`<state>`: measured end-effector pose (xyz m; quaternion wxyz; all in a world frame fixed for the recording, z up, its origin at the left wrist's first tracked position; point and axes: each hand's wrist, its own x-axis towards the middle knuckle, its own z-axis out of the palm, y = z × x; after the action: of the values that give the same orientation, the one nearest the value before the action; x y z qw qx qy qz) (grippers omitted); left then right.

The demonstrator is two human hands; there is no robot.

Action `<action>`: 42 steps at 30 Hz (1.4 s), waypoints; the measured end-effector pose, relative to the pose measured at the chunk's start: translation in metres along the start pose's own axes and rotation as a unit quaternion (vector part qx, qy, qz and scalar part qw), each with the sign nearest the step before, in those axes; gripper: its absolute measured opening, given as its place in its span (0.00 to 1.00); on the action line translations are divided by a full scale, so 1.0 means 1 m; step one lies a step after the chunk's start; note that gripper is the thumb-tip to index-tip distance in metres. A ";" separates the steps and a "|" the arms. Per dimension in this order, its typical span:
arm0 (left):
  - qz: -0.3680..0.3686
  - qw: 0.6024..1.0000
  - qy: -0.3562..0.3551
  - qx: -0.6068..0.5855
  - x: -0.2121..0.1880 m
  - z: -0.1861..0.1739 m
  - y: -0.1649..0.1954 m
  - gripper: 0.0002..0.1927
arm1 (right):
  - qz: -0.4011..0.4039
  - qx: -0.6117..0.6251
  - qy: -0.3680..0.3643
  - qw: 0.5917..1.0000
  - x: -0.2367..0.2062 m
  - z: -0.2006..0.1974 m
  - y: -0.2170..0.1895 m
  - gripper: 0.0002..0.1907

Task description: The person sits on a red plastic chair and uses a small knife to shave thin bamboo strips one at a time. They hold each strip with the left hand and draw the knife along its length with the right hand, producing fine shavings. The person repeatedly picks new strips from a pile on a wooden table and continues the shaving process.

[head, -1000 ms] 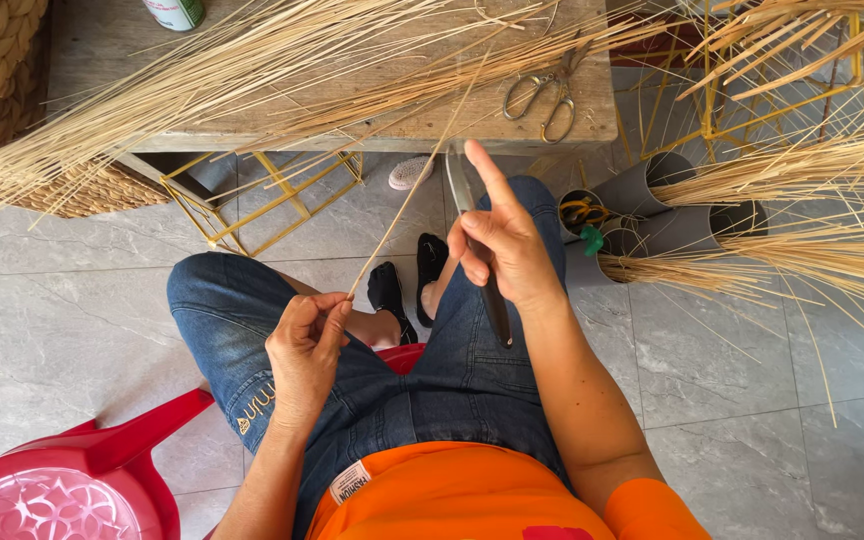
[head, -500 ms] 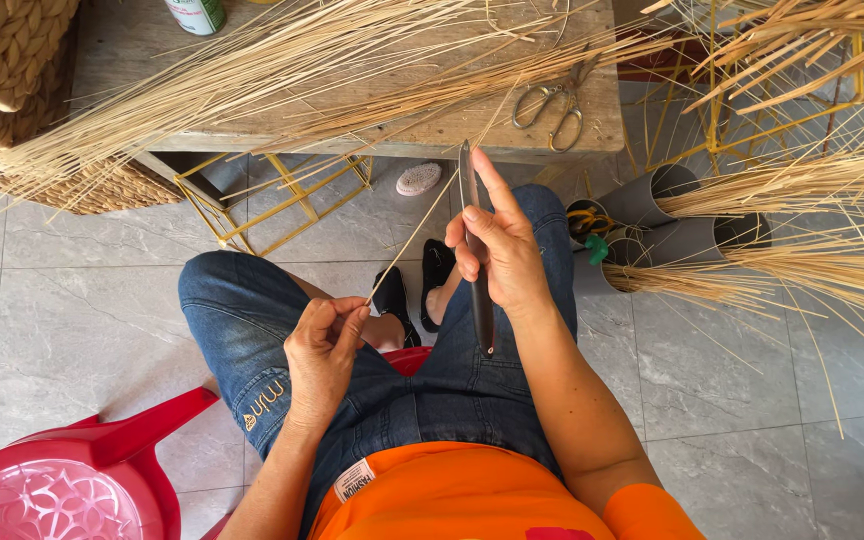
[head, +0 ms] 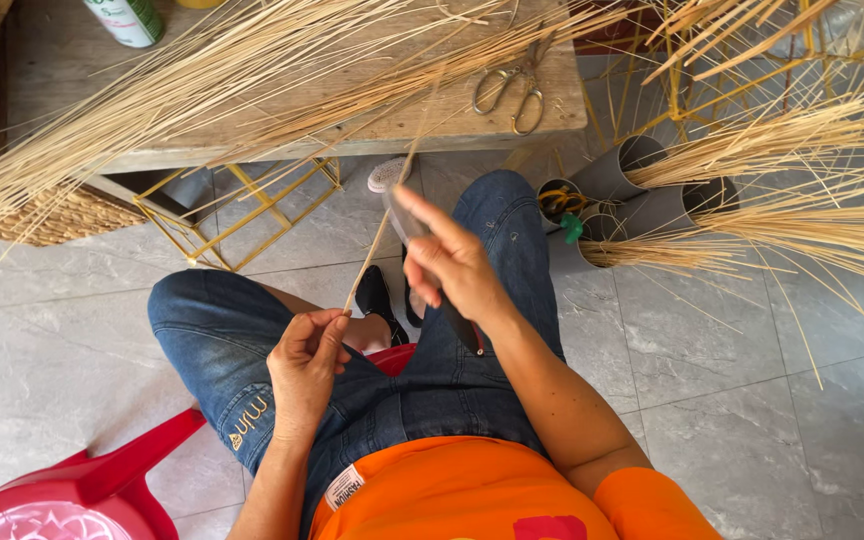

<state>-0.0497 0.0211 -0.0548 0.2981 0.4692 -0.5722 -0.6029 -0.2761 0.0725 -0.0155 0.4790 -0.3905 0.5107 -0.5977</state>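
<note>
Left hand [head: 307, 365]: pinches the low end of one thin straw [head: 384, 225], above the lap.
Right hand [head: 452, 265]: closed around a knife [head: 432, 275], blade near the straw.
Straw: rises toward the worktop [head: 372, 125].
Worktop: scissors [head: 512, 85] and a straw bundle [head: 202, 90] lie here.

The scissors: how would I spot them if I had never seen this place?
Find the low wooden table beyond the seated person's knees, strewn with pale straw stalks. The scissors lie near its right end, shut; they are the only metal thing there, with looped handles.
</note>
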 end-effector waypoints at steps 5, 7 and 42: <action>-0.022 0.999 -0.009 -0.047 0.006 -0.003 -0.001 0.08 | 0.073 -0.072 -0.099 0.990 -0.022 0.018 0.005 0.28; -0.031 0.997 -0.007 -0.063 0.008 -0.005 -0.002 0.09 | 0.088 -0.044 -0.156 0.983 -0.027 0.025 0.009 0.27; 0.196 0.883 0.046 -0.423 0.065 0.056 0.028 0.05 | 0.175 0.042 -0.133 0.975 -0.002 -0.030 0.041 0.38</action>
<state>-0.1307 -0.0192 -0.0474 0.6064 0.2039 -0.3290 -0.6946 -0.2971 0.0803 -0.0609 0.6556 -0.3511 0.4772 -0.4682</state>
